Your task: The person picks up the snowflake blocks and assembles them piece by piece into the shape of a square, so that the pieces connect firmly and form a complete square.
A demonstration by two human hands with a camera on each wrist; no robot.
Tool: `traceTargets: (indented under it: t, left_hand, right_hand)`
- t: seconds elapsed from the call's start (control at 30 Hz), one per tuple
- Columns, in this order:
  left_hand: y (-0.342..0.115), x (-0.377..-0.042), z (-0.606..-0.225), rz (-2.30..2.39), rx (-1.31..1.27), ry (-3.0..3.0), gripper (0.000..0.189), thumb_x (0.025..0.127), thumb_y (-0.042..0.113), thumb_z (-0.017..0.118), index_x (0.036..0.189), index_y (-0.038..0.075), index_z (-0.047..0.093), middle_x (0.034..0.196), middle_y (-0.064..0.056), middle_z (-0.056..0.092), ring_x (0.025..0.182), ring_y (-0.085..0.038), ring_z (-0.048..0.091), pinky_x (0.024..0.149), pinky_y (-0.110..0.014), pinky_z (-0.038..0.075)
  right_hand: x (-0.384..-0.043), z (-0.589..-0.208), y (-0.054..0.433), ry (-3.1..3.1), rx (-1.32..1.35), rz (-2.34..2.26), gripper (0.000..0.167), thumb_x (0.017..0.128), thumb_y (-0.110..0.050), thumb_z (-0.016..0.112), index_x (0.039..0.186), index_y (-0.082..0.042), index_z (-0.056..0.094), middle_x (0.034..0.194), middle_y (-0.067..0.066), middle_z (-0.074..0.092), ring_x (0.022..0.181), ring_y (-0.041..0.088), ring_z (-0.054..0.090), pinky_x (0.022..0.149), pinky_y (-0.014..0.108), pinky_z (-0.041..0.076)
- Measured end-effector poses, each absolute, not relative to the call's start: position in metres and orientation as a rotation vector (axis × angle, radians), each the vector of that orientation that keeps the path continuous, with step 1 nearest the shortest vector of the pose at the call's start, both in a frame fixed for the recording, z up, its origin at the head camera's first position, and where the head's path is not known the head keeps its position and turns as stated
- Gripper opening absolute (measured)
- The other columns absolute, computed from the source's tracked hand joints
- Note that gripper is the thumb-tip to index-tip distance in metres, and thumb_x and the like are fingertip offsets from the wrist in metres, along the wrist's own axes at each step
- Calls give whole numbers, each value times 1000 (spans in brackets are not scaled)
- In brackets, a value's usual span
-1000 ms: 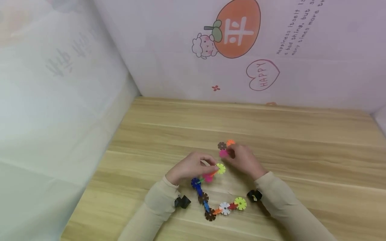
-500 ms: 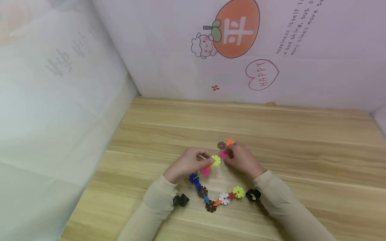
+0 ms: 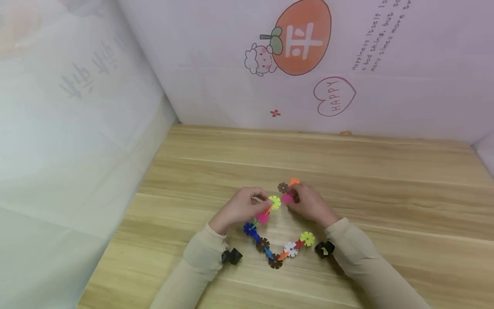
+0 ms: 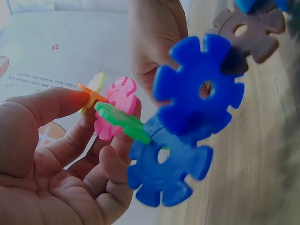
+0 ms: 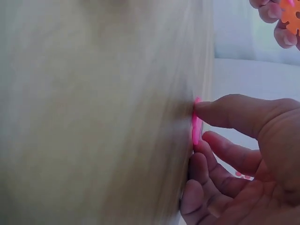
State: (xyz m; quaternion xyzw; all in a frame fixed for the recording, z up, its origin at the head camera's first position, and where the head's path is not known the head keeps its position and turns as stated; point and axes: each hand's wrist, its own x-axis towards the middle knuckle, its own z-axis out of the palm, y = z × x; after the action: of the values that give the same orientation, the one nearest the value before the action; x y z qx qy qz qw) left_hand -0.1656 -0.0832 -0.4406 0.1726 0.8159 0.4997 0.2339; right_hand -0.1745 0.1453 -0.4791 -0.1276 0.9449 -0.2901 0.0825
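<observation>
My left hand (image 3: 247, 207) pinches the upper end of a chain of interlocking snowflake discs, near its yellow-green disc (image 3: 274, 202) and orange disc (image 4: 92, 92). The chain hangs past a pink disc (image 4: 116, 108), a green disc (image 4: 121, 122) and blue discs (image 4: 199, 84). Brown, white and red discs follow, ending at another yellow-green disc (image 3: 307, 239). My right hand (image 3: 310, 203) has its thumb and curled fingers at the edges of a loose pink snowflake disc (image 5: 196, 122), low at the tabletop.
A loose brown disc (image 3: 283, 187) and an orange disc (image 3: 294, 182) lie just beyond the right hand on the wooden table (image 3: 216, 154). A printed cloth (image 3: 216, 86) rises behind the table, and a pale cloth (image 3: 96, 180) borders its left side.
My left hand has shifted slightly up and left, raising the chain's held end; its lower end has swung away from me. The right hand stays almost in place at the loose pink disc.
</observation>
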Motion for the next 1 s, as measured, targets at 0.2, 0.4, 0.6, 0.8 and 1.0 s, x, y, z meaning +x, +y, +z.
traceTargets:
  t: [0.2, 0.4, 0.6, 0.8, 1.0]
  left_hand:
    - [-81, -166, -441, 1336, 496, 2284, 16, 98, 24, 62, 102, 11, 70, 113, -9, 68, 98, -22, 71, 77, -29, 58]
    - [-80, -166, -442, 1328, 505, 2307, 15, 97, 21, 62, 101, 9, 69, 112, -11, 68, 97, -24, 72, 78, -28, 58]
    - [-79, -165, -443, 1349, 496, 2298, 14, 97, 18, 62, 101, 6, 67, 109, -11, 67, 88, -18, 73, 72, -26, 57]
    - [-78, -165, -444, 1350, 478, 2287, 13, 96, 19, 62, 98, 6, 65, 107, -10, 66, 75, -10, 70, 62, -25, 53]
    - [-77, -165, -449, 1341, 492, 2238, 16, 96, 19, 63, 103, 6, 65, 103, -9, 66, 76, -17, 69, 64, -37, 59]
  right_hand:
    - [-174, -480, 150, 2767, -396, -898, 26, 86, -17, 76, 106, -2, 70, 92, 7, 66, 83, 19, 59, 75, 35, 54]
    - [-164, -487, 160, 2709, -369, -1098, 10, 88, -15, 74, 97, -13, 72, 91, 1, 68, 83, 15, 60, 75, 30, 53]
    - [-151, -489, 171, 2678, -328, -1331, 9, 89, -19, 73, 99, -19, 73, 96, -3, 73, 89, 13, 65, 79, 24, 54]
    - [-138, -481, 172, 2696, -319, -1386, 14, 91, -27, 72, 102, -19, 75, 100, -3, 75, 92, 13, 68, 80, 22, 55]
    - [-132, -479, 171, 2779, -408, -1390, 11, 89, -20, 74, 100, -21, 75, 99, -6, 76, 91, 11, 70, 84, 31, 58]
